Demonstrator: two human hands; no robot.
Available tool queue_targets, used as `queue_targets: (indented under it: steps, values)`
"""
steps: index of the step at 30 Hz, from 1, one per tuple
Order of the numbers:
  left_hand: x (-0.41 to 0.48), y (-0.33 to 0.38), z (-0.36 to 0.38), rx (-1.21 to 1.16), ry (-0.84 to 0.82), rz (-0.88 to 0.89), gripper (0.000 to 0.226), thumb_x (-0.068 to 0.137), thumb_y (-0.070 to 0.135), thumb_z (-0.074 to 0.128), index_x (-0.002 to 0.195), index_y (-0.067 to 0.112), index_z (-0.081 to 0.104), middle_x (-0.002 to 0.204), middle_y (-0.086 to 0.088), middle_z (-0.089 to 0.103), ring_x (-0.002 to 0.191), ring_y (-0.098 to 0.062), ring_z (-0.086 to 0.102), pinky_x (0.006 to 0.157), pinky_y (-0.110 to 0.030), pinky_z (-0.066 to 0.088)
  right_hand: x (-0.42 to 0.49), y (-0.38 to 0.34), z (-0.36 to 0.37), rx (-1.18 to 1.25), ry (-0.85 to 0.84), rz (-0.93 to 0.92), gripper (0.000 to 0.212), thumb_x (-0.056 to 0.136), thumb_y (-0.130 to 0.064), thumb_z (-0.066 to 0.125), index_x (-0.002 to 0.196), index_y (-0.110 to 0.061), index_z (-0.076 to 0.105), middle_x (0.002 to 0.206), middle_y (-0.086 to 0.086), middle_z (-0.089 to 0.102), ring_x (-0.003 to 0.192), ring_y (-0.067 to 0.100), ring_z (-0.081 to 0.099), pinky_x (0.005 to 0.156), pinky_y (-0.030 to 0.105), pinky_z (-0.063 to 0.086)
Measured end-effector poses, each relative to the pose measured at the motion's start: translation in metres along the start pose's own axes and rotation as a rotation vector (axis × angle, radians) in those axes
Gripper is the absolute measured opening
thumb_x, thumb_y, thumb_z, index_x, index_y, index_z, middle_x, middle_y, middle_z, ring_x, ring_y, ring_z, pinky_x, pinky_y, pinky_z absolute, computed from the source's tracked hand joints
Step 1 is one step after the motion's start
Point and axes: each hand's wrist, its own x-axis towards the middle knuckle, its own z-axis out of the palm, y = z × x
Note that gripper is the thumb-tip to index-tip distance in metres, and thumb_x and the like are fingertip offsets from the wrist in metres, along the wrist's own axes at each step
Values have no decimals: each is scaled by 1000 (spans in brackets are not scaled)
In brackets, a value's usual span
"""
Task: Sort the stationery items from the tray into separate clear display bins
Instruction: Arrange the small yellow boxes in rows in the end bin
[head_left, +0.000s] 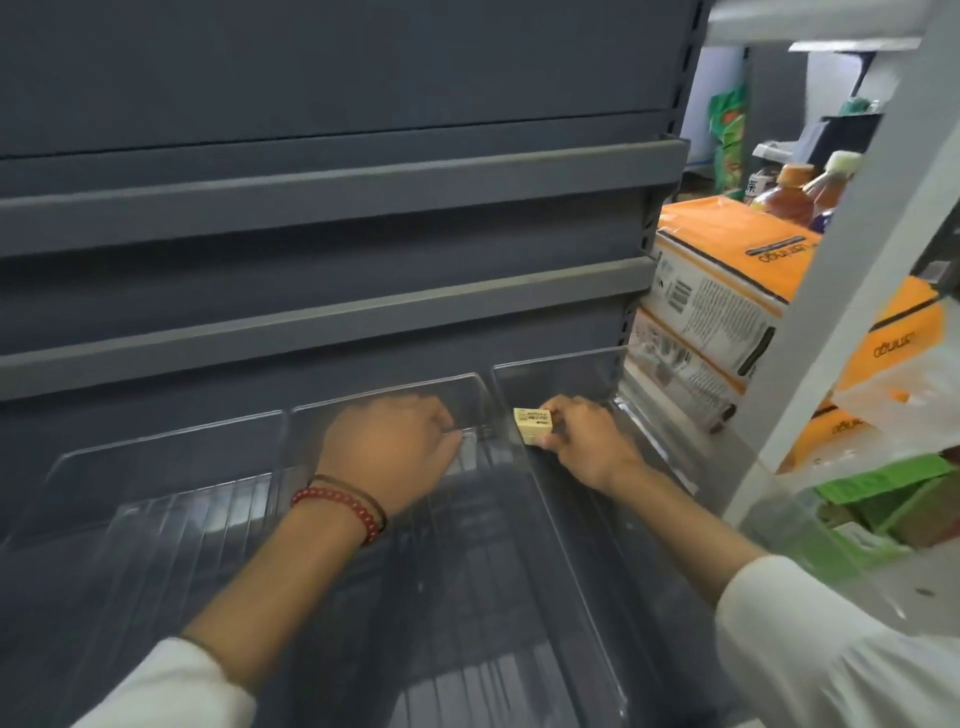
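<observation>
Three clear plastic display bins stand side by side on a dark grey shelf: a left bin (156, 499), a middle bin (467, 597) and a right bin (582, 374). My right hand (582, 441) pinches a small pale yellow box (532, 423) with a printed label and holds it low inside the right bin, near its back left corner. My left hand (395, 447) reaches deep into the middle bin with its fingers curled downward; what lies under them is hidden. A red bead bracelet sits on my left wrist.
Empty grey shelves (322, 208) rise behind the bins. To the right stand stacked orange and white cartons (727, 280), drink bottles (795, 192), a white shelf post (852, 291), a plastic bag and green boxes (883, 493).
</observation>
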Motion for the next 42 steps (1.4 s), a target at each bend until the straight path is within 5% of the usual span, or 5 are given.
queue_targets:
  steps: [19,25,31,37,42]
  values:
    - [12,-2,6,-53,-9,-7,19,90,38,52,109,38,56,99,22,61,96,-2,57,80,-25,45,3,-7,12,333,239,74,20,79,-28,78,96,-25,68,87,-14,71,83,3,66,78,34,56]
    - [12,-1,8,-35,-7,4,19,91,39,50,109,37,57,98,21,60,99,-4,57,88,-29,44,-1,-11,12,180,235,57,30,81,-43,73,106,-30,62,97,-17,70,93,7,65,76,30,53]
    - [8,2,-5,50,35,12,18,91,41,45,104,35,58,100,18,63,100,-9,58,84,-30,41,-4,-11,-3,81,117,65,47,84,-45,70,124,-25,57,118,-8,66,113,16,60,95,35,47]
    - [0,9,-47,63,81,-11,18,92,42,44,101,35,59,98,19,65,97,-9,60,72,-25,34,-34,-22,-41,-262,195,-76,33,92,-44,56,120,-27,59,119,-4,64,114,18,56,96,34,43]
    - [-24,12,-78,69,121,-27,20,91,45,43,97,34,59,97,18,65,94,-10,61,68,-26,33,-75,-46,-76,-156,247,-144,23,92,-45,54,105,-29,64,102,-10,68,101,13,61,88,33,49]
